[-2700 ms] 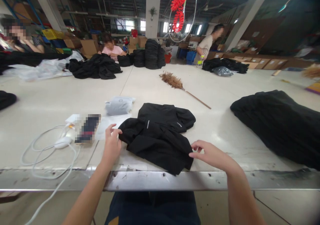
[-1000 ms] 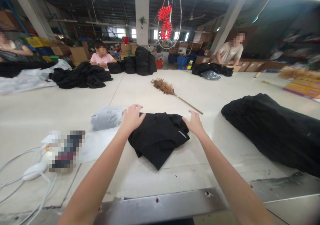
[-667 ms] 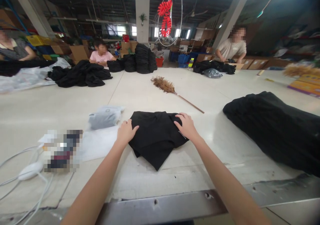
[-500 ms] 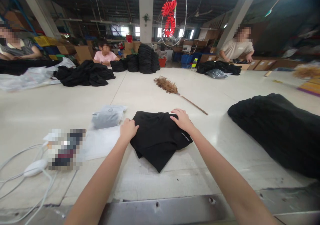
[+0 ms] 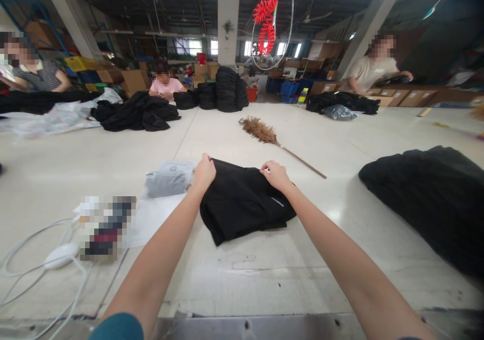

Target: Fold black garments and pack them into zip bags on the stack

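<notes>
A folded black garment (image 5: 242, 204) with small white lettering lies on the white table (image 5: 234, 133) in front of me. My left hand (image 5: 204, 171) grips its far left corner. My right hand (image 5: 275, 173) pinches its far edge on the right side. Both arms reach out over the table's front edge. A grey packed garment in a clear bag (image 5: 169, 178) lies just left of my left hand, beside a flat clear bag (image 5: 155, 218).
A large black pile (image 5: 434, 199) fills the right side. A feather duster (image 5: 272, 139) lies beyond the garment. White cables and a charger (image 5: 56, 255) sit at left. Black piles (image 5: 139, 112) and stacks (image 5: 227, 88) stand far back, where three people work.
The garment went from a loose spread to a compact fold. My hands pressed it flat, then moved to its far edge and took hold of it.
</notes>
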Available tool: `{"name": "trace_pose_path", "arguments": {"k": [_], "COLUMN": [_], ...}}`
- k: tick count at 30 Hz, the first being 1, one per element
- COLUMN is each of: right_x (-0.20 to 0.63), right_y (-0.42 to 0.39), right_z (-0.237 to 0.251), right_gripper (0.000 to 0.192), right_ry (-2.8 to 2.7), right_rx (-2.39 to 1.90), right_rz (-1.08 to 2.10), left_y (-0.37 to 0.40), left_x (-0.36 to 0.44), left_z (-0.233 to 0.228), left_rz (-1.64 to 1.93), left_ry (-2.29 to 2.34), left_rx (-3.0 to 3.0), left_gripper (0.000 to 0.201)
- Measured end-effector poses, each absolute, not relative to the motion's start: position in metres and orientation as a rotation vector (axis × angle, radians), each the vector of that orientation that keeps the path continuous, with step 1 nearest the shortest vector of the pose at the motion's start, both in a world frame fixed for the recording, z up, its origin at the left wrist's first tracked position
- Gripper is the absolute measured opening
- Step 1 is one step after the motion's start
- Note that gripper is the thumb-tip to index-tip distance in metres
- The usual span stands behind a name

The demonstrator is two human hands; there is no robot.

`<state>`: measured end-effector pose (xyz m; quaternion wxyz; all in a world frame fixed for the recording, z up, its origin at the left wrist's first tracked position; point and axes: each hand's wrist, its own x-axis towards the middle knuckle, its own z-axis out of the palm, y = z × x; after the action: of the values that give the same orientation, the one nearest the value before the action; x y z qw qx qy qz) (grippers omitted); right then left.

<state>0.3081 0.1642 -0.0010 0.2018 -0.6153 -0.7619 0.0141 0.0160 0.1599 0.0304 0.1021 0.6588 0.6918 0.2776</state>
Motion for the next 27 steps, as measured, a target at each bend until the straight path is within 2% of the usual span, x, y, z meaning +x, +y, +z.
{"name": "trace_pose_path", "arguments": {"k": [4,6,9,13,17,22,24,27], "right_x": [0.308,0.314,0.33,0.352,0.367,0.357,0.341,0.313], "right_y": [0.132,0.106,0.065,0.033,0.027,0.02,0.016,0.012], "right_z": [-0.002,-0.004,-0.019,-0.051,-0.061,-0.038,-0.029,-0.028], "right_gripper": [0.02,0.022,0.027,0.034,0.038,0.04,0.043,0.054], "right_ry": [-1.95,-1.89,-1.93,-2.085,-1.978,-1.846,-1.877,-2.121], "right_rx": [-1.683,-1.601,-1.437,-1.38,-1.45,-1.438,-1.403,-1.416], "right_rz": [-0.058,-0.02,0.147,0.299,0.285,0.022,-0.08,-0.098], "left_y": [0.129,0.099,0.057,0.03,0.03,0.026,0.021,0.013], "left_x": [0.042,0.051,0.057,0.046,0.027,0.028,0.036,0.046], "left_z": [0.018,0.007,-0.015,-0.039,-0.041,-0.031,-0.033,-0.044], "left_rz": [0.852,0.862,0.586,0.242,0.205,0.36,0.471,0.417], "left_ry": [1.997,1.791,1.488,1.435,1.381,1.473,1.55,1.588], "left_rx": [2.127,2.283,2.349,2.378,2.457,2.403,2.39,2.428], "left_gripper": [0.049,0.051,0.062,0.077,0.076,0.063,0.06,0.063]}}
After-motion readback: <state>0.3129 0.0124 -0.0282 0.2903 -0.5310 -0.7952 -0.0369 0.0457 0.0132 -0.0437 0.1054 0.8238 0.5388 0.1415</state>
